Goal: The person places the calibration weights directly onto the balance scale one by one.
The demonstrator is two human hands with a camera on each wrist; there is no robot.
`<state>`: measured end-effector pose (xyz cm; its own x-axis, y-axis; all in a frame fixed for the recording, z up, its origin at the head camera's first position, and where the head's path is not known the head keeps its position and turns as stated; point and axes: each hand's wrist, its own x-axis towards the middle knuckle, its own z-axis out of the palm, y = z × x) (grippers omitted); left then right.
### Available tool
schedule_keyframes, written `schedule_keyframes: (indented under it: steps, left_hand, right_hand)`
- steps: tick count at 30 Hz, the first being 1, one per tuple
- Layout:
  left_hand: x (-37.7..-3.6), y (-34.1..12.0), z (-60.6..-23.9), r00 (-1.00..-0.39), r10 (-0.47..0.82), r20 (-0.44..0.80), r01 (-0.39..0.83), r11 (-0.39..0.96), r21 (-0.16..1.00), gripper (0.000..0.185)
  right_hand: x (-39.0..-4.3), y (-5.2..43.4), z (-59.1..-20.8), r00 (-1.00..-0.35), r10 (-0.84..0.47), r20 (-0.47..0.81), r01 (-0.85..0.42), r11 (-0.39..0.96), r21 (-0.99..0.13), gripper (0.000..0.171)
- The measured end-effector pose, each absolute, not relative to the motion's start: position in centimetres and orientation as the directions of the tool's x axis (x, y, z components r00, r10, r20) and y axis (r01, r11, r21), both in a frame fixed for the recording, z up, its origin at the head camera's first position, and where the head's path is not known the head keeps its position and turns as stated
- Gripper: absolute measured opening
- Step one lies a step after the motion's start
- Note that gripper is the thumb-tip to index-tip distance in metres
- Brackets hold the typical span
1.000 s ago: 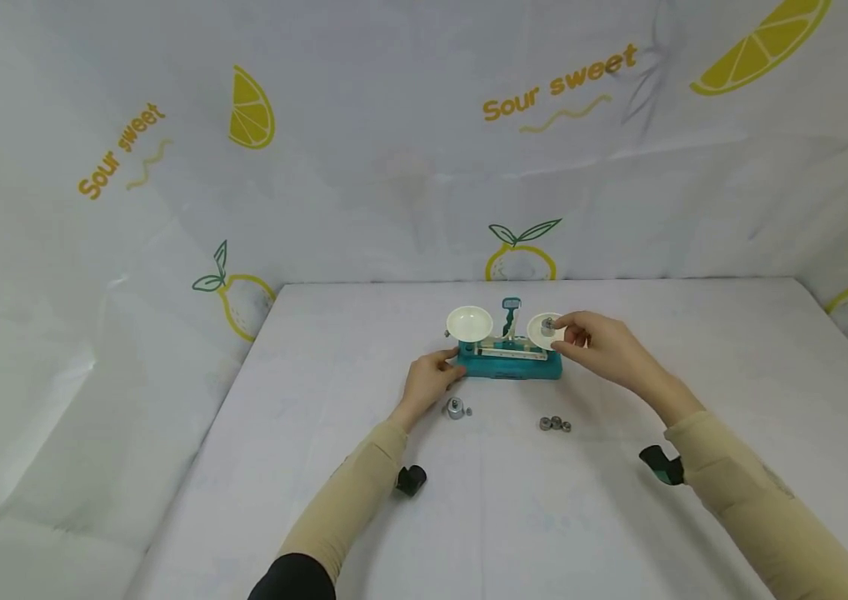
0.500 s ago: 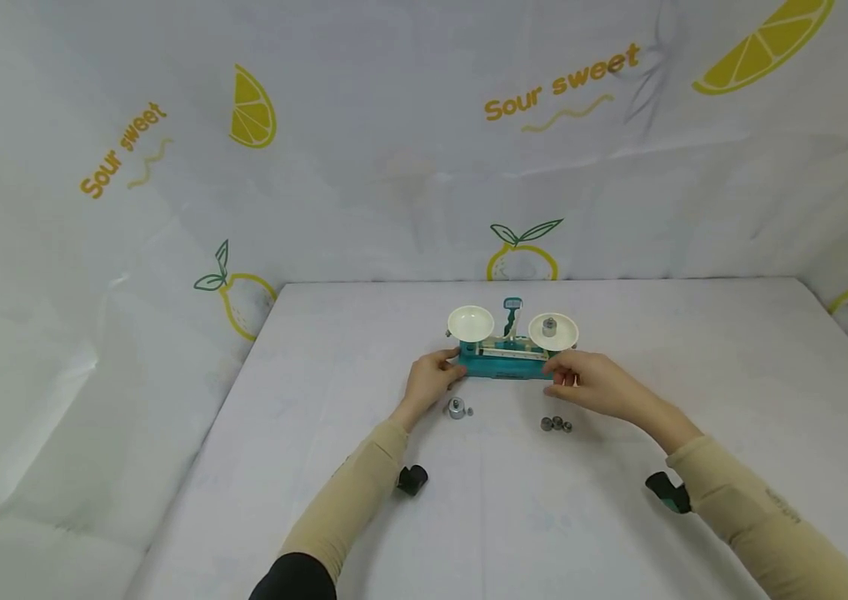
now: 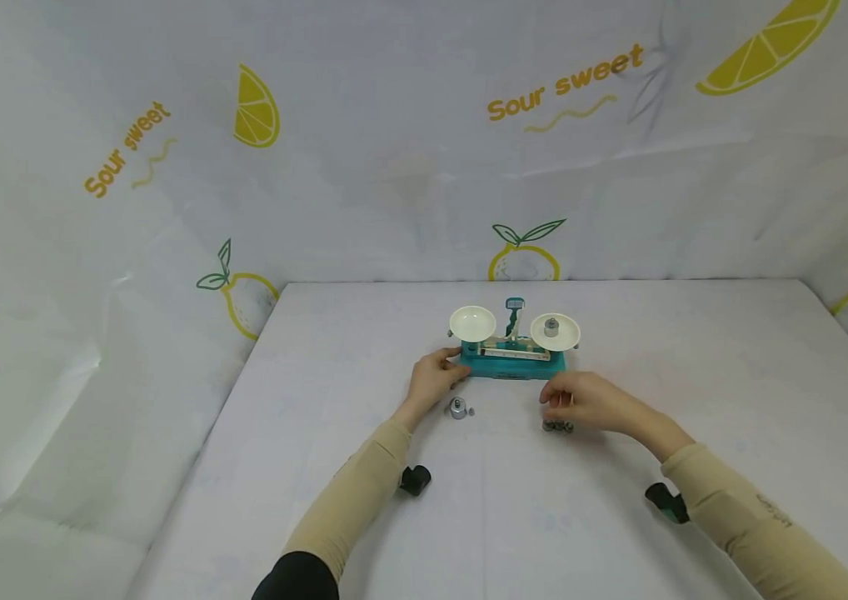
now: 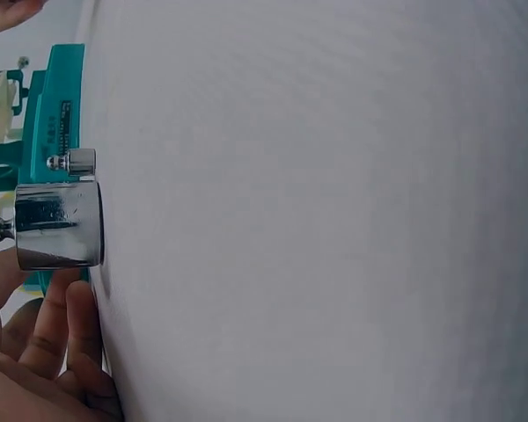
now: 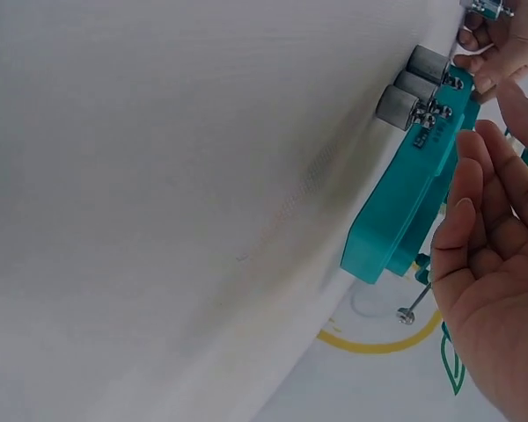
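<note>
A teal balance scale (image 3: pixel 514 367) with two white pans stands on the table. My left hand (image 3: pixel 431 382) grips the left end of its base between thumb and fingers. A metal weight (image 3: pixel 551 327) sits upright on the right pan (image 3: pixel 570 333); the left pan (image 3: pixel 472 323) holds nothing visible. My right hand (image 3: pixel 591 402) hovers just above three small metal weights (image 3: pixel 559 427), partly covering them. In the right wrist view its fingers (image 5: pixel 471 167) are loosely bent, apart from those weights (image 5: pixel 396 107), with nothing held.
A large knobbed weight (image 4: pixel 57 226) and a tiny weight (image 4: pixel 81 162) stand in front of the scale, close to my left hand. Black wrist-worn pieces (image 3: pixel 415 480) project from both forearms. A printed white sheet (image 3: pixel 394 167) hangs behind the table.
My right hand has let go of the weight on the right pan, drawn back toward me and lowered over the three small weights. The left hand keeps its place on the base.
</note>
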<state>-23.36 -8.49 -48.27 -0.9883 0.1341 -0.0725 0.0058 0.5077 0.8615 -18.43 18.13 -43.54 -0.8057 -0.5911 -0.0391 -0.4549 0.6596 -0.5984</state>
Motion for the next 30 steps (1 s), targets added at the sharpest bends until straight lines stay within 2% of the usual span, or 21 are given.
schedule_keyframes:
  steps: [6,13,21,30]
  left_hand:
    - [-23.2,-8.3,-48.2,-0.993,0.103,-0.062,-0.002,0.504,0.864,0.044]
    - [-23.2,-8.1,-48.2,-0.994,0.102,-0.044,0.015,0.513,0.859,0.047]
    - [-23.1,-8.2,-48.1,-0.993,0.110,-0.046,0.019,0.527,0.850,0.046]
    - [-23.1,-8.3,-48.0,-0.992,0.117,-0.047,0.022,0.526,0.850,0.046]
  right_hand:
    - [-18.4,18.0,-43.9,-0.801,-0.592,-0.086,-0.429,0.669,-0.608,0.022]
    - [-18.4,17.9,-44.3,-0.783,-0.607,-0.137,-0.445,0.700,-0.558,0.018]
    - [-18.4,17.9,-44.8,-0.758,-0.642,-0.114,-0.498,0.683,-0.534,0.015]
    - [-18.5,18.0,-45.2,-0.771,-0.626,-0.116,-0.477,0.688,-0.547,0.012]
